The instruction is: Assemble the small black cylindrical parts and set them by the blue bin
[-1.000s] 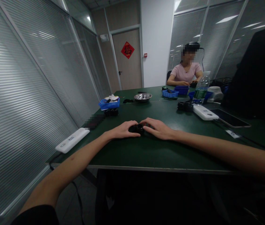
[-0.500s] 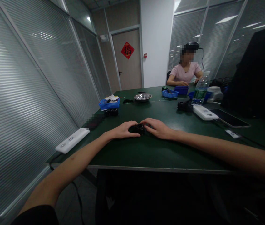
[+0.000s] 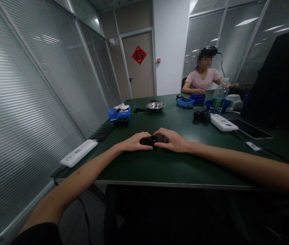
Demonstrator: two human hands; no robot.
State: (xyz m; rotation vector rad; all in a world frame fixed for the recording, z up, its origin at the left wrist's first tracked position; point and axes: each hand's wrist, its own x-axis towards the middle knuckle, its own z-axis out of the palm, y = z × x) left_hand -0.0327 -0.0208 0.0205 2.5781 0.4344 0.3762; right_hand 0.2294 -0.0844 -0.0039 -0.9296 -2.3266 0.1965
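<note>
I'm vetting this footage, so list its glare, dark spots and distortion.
Head view: bright light streaks on the far glass partition; sheen on the green table beyond the right hand; the black object at the left hand too dark for detail; the right forearm looks stretched toward the edge.

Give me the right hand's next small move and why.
Perhaps the right hand should gently pinch the round end of the small, glossy black object: thumb and forefinger bracket that end, contact unclear, while the left hand holds the other.
</note>
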